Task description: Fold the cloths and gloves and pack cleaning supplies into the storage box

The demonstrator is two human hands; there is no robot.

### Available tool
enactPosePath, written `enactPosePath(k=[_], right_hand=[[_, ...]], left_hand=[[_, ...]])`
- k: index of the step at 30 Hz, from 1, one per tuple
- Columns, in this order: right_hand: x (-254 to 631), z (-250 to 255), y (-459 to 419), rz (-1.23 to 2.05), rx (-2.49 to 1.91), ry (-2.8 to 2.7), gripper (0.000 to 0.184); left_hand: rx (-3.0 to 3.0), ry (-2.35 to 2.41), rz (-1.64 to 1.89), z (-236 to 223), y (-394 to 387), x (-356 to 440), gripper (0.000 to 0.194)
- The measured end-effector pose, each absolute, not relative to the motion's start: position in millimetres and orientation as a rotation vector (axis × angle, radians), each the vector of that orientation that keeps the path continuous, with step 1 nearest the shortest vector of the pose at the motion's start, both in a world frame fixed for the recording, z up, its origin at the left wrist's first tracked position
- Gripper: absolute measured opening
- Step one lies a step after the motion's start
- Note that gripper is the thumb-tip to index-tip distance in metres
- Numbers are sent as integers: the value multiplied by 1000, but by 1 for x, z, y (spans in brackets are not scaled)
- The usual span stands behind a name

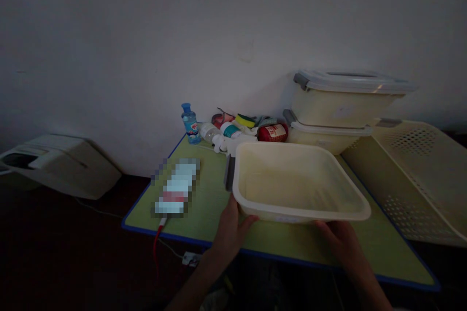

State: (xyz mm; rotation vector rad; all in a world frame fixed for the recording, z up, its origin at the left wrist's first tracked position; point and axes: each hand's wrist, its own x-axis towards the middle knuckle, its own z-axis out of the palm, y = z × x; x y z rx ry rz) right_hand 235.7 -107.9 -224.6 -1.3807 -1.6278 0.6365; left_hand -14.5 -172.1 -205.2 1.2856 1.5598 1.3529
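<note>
Between my hands is a cream plastic storage box [286, 175] without a lid, its open top tilted toward me and a grey latch [229, 172] on its left side. My left hand [233, 226] grips its lower left corner, the thumb along the near wall. At the lower right, my right hand [337, 233] holds the box from beneath, with most fingers hidden under it. Nothing shows inside the box. It is over the green tabletop [292, 252]; I cannot tell whether it touches the surface.
Two lidded boxes [335, 104] are stacked at the back right, beside a large perforated basket [416, 170]. A blue bottle [190, 126], a sponge [245, 120] and a red-labelled item [273, 132] stand along the wall. A blurred phone-like device [177, 187] with a red cable [156, 252] lies left.
</note>
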Motion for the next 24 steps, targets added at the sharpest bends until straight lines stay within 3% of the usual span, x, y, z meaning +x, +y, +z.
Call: enactPosePath(k=[15,24], right_hand=[[234,-224,-110,666,-1364,-1593,25],[213,-215,-120,667,-1232,-1444,46]], left_hand=[[1258,1535,1414,-206,-172,-16,52],[1139,1439,1614,-213,-168,-18,69]])
